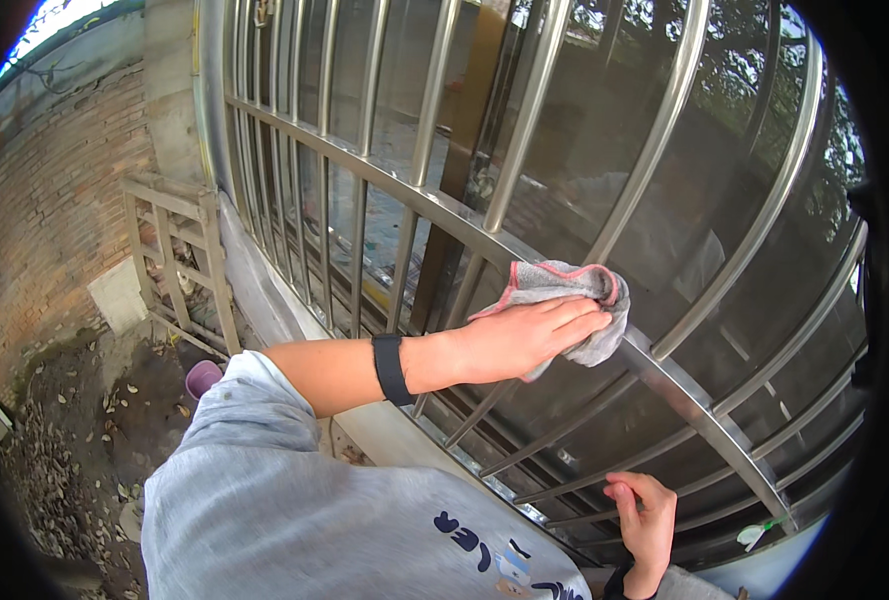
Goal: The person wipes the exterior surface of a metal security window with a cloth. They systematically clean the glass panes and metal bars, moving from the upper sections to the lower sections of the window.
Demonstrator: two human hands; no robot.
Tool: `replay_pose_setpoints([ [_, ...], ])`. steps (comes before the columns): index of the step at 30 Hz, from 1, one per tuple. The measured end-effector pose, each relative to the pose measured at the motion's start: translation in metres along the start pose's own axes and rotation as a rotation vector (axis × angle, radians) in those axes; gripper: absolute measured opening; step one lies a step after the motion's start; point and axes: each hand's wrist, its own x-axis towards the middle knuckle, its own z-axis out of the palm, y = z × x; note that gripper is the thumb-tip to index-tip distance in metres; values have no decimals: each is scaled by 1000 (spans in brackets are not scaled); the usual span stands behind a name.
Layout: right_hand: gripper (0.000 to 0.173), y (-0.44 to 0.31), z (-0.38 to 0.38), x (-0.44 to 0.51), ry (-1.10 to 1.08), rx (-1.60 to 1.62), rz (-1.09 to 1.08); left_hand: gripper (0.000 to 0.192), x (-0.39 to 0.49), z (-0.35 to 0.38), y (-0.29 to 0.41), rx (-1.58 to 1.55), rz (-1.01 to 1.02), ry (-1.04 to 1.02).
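My left hand [542, 337], with a dark band on its wrist, presses a grey cloth [568, 279] with pink edging onto the flat metal crossbar [444, 206] of a window grille. The cloth wraps over the bar where upright tubes meet it, and part of it is hidden under my palm. Lower right, my right hand [645, 514] is loosely curled in front of the grille's lower tubes, with nothing visible in it. Behind the shiny tubes [658, 127] stand dark window panes [594, 150] that reflect trees.
A wooden frame [166, 259] leans in the corner by a brick wall [54, 195]. Near my left sleeve is a purple container [203, 379]. Dry leaves litter the ground [76, 465]. A small green and white object [752, 534] is at the crossbar's right end.
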Motion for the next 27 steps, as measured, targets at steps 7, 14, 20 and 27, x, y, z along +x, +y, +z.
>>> replay_pose_setpoints([
  [7,13,14,-15,-18,29,-2,96,55,-28,-9,-18,154,-147,125],
  [14,12,18,-13,-13,9,25,105,51,-1,-7,-24,251,-184,214],
  [20,11,11,2,11,-46,33,27,56,-3,-10,-38,175,-114,124],
  [27,12,4,8,16,-59,16,1,54,-22,-33,-44,373,-175,89],
])
